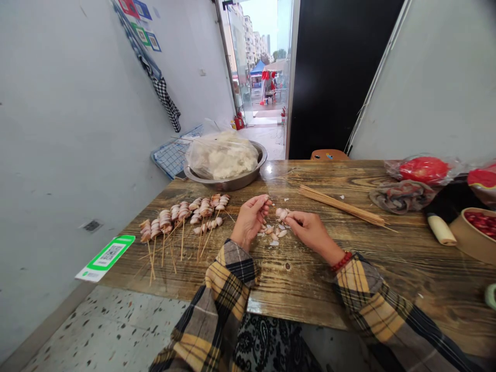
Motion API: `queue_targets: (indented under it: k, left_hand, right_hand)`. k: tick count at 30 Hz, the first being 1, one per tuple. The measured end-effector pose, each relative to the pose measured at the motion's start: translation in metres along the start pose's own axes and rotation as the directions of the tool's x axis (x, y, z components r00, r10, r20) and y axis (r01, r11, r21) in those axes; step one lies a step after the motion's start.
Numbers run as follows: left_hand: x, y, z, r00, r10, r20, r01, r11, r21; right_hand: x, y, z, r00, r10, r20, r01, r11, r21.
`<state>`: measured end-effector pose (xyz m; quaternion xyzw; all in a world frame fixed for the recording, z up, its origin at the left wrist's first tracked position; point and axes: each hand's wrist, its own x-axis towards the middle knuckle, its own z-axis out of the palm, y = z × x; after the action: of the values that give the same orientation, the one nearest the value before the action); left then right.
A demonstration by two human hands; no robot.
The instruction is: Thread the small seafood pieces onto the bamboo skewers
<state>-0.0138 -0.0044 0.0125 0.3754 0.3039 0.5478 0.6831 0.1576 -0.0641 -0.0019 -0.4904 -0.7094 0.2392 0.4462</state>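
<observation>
In the head view my right hand [310, 231] pinches a partly broken garlic bulb [282, 212] just above the tabletop. To its left, my left hand [252, 216] is closed with thumb and fingertips together; whatever small pale thing it pinches is too small to make out. Beneath and between both hands lies a small pile of garlic cloves [276, 233] with bits of peel. Left of my left hand, several loaded skewers [182, 212] rest in a row, threaded with pinkish-white pieces that look like garlic cloves, their bare stick ends pointing toward me.
A metal basin [232, 184] holding a plastic bag [222, 155] of pale stuff stands at the far left of the wooden table [287, 289]. A bundle of bare bamboo sticks [344, 205] lies beyond my right hand. At right are a crumpled cloth [403, 196] and a bowl of red fruit [475, 237].
</observation>
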Motion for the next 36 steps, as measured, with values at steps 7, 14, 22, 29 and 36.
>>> queue_targets:
  k: [7, 14, 22, 29, 36]
  left_hand:
    - [-0.001, -0.002, 0.0, 1.0, -0.011, 0.012, 0.011, 1.0, 0.02]
    - [-0.001, -0.005, -0.002, 0.998, -0.055, 0.0, 0.055, 0.998, -0.019]
    - [0.0, -0.007, -0.002, 0.997, -0.072, -0.001, 0.072, 0.996, -0.048]
    - [0.0, -0.009, 0.001, 0.999, -0.026, -0.023, 0.025, 0.999, -0.027]
    - [-0.001, -0.011, 0.004, 1.0, -0.008, -0.017, 0.008, 1.0, 0.018]
  right_hand:
    - [0.0, -0.002, -0.005, 1.0, -0.011, 0.008, 0.011, 1.0, -0.002]
    - [0.0, 0.004, -0.004, 0.998, -0.055, 0.019, 0.056, 0.997, -0.048]
    - [0.0, 0.007, -0.001, 0.997, -0.078, 0.017, 0.08, 0.993, -0.092]
    - [-0.002, 0.001, 0.001, 0.997, -0.081, -0.007, 0.079, 0.989, -0.121]
    - [-0.005, -0.006, 0.004, 0.996, -0.072, -0.054, 0.062, 0.984, -0.168]
